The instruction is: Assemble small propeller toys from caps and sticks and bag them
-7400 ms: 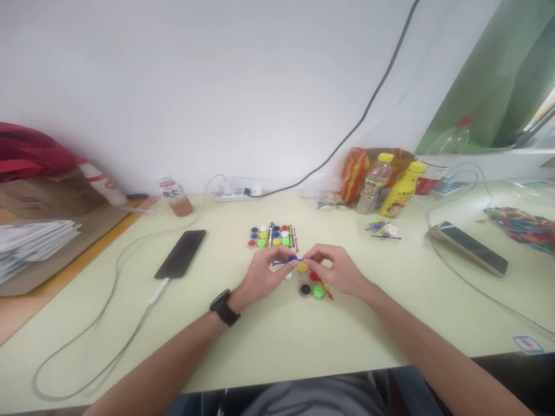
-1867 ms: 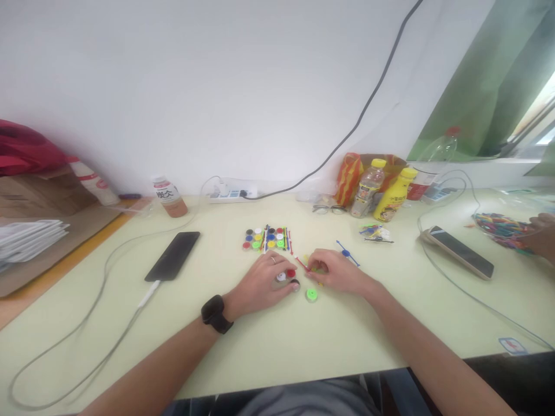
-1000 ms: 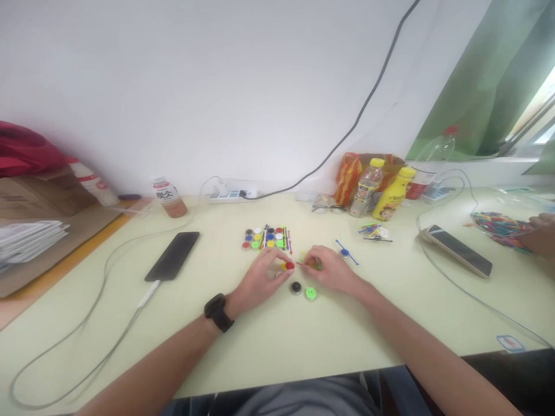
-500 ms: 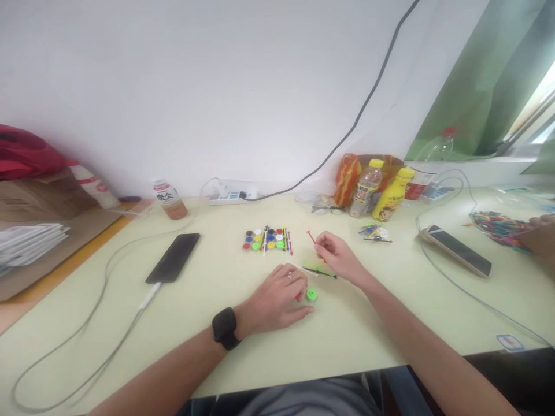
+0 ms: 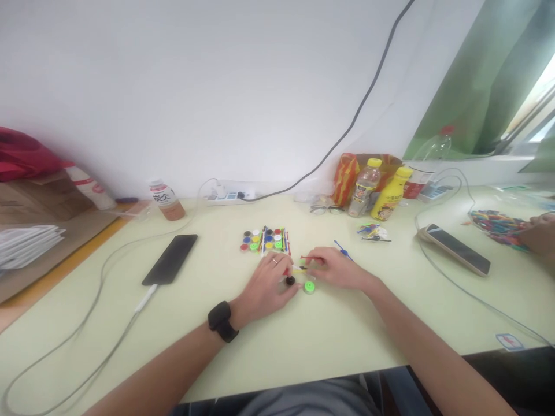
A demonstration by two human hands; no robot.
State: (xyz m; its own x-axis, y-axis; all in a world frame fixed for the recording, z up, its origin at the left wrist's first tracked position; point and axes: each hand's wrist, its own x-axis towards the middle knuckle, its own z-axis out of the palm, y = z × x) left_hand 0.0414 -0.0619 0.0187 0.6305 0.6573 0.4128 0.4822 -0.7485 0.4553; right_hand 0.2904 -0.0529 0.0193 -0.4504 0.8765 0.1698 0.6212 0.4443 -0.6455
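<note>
My left hand (image 5: 269, 284), with a ring and a black watch (image 5: 222, 321), rests on the table, fingers bent and thumb apart. A black disc (image 5: 290, 281) and a red disc (image 5: 287, 270) lie at its fingertips, partly hidden. My right hand (image 5: 338, 268) pinches a thin red plastic stick (image 5: 313, 258) that points left. Beneath it lie white and yellow sticks (image 5: 300, 269), partly covered. A blue stick (image 5: 342, 250) shows just behind that hand. Between the hands sits a green disc (image 5: 309, 287). Beyond them, rows of coloured discs (image 5: 252, 237) stand beside upright-laid sticks (image 5: 286, 240).
A phone on a cable (image 5: 171, 260) lies left, and another phone (image 5: 457, 248) right. A small bag of parts (image 5: 373, 232), glasses (image 5: 327, 209), bottles (image 5: 388, 196) and a power strip (image 5: 231, 195) sit at the back. Another person's hand (image 5: 540, 234) touches a coloured pile (image 5: 498, 225) far right.
My right hand has come down and left with the red stick, now over the loose sticks. My left hand has shifted slightly left, uncovering the black disc. The blue stick has come into sight.
</note>
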